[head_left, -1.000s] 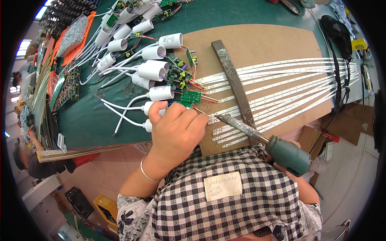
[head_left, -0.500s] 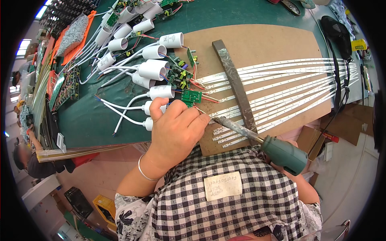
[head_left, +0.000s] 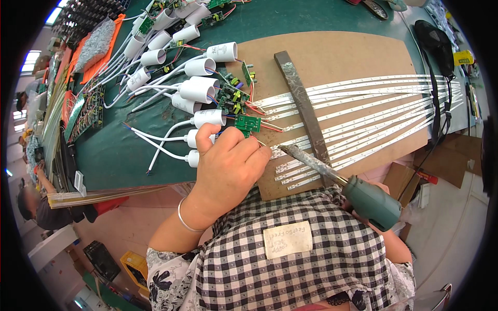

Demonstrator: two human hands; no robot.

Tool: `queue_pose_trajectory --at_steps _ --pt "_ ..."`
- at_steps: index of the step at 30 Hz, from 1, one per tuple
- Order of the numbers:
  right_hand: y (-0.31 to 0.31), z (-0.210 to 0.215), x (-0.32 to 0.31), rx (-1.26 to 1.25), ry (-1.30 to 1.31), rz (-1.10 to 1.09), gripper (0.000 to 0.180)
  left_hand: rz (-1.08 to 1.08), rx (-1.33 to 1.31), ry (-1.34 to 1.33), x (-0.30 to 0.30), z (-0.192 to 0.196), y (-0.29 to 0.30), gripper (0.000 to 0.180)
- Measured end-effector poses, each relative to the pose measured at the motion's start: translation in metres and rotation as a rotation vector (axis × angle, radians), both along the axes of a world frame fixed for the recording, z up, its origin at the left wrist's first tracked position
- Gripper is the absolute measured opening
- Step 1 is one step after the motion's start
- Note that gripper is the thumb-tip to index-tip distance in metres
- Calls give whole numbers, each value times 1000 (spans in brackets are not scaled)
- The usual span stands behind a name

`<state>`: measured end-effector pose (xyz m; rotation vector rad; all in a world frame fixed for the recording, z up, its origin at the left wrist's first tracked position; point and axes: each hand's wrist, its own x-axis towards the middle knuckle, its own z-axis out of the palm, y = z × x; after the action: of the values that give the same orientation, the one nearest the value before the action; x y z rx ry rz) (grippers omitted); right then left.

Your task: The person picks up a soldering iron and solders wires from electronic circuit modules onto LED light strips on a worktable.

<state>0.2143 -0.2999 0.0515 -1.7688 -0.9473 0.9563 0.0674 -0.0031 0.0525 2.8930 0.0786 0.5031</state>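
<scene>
My left hand [head_left: 228, 168] is closed, its thumb and fingers pinching a thin wire [head_left: 262, 143] at the end of a white LED strip [head_left: 290, 144]. The wire comes from a small green circuit board [head_left: 248, 123] beside a white lamp cap [head_left: 209, 118]. A soldering iron [head_left: 371, 201] with a green handle and a worn, crusted barrel is in my right hand [head_left: 385, 187], which is mostly hidden behind the handle. The iron's tip hovers just right of my left fingertips, above the strip ends. A dark metal bar [head_left: 302, 103] lies across the strips.
Beneath the strips is a brown board [head_left: 353, 52] on the green table [head_left: 129, 160]. Several more white lamp caps with cables and circuit boards crowd the left. A bubble-wrap bundle [head_left: 96, 45] lies at far left, a black strapped item [head_left: 434, 46] at far right. Another person [head_left: 44, 202] is at left.
The soldering iron has shifted slightly right, its tip drawing away from my left fingertips. My left hand keeps its pinch in nearly the same place.
</scene>
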Motion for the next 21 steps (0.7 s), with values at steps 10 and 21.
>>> queue_pose_trajectory --at_steps 10,21 --pt "-10 -18 -6 -6 -20 -39 47 -34 16 56 1 3 2 21" --pt "-9 -14 -11 10 283 -244 46 -46 41 78 2 5 3 18"
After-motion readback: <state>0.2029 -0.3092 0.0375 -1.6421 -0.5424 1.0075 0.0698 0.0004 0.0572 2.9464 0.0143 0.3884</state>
